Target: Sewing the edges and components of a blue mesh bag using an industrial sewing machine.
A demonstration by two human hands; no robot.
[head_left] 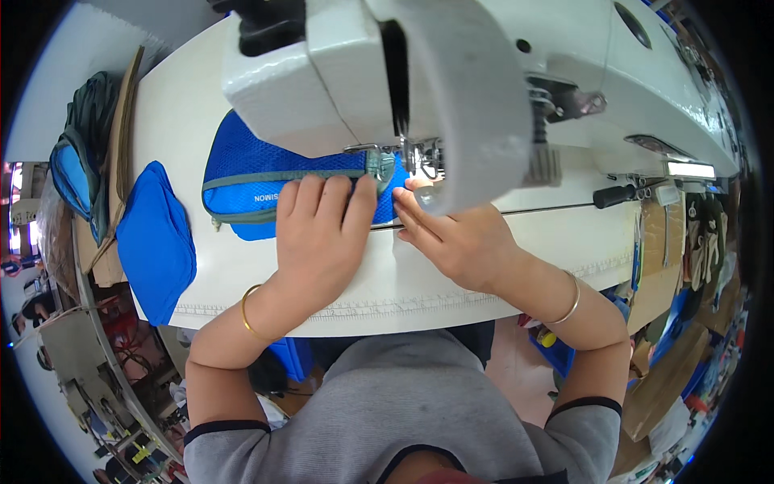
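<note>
A blue mesh pouch [258, 161] with grey-green trim and a zipper lies under the head of a white sewing machine [484, 97]. Its right end reaches the presser foot [407, 153]. My left hand [322, 226] grips the near side of the pouch, fingers bent over the trim and the thumb hidden. At the pouch's right end, close to the needle area, my right hand [459, 234] has its fingers pressed together on the blue edge. The machine head covers part of the pouch's far side.
Left on the white table [403, 282] lies a blue fabric piece [157, 242]. A grey-green and blue bag [85, 153] stands beyond it at the rim. To the right are a black-handled screwdriver [617, 196] and hanging cloth pieces [705, 242]. A ruler strip follows the front edge.
</note>
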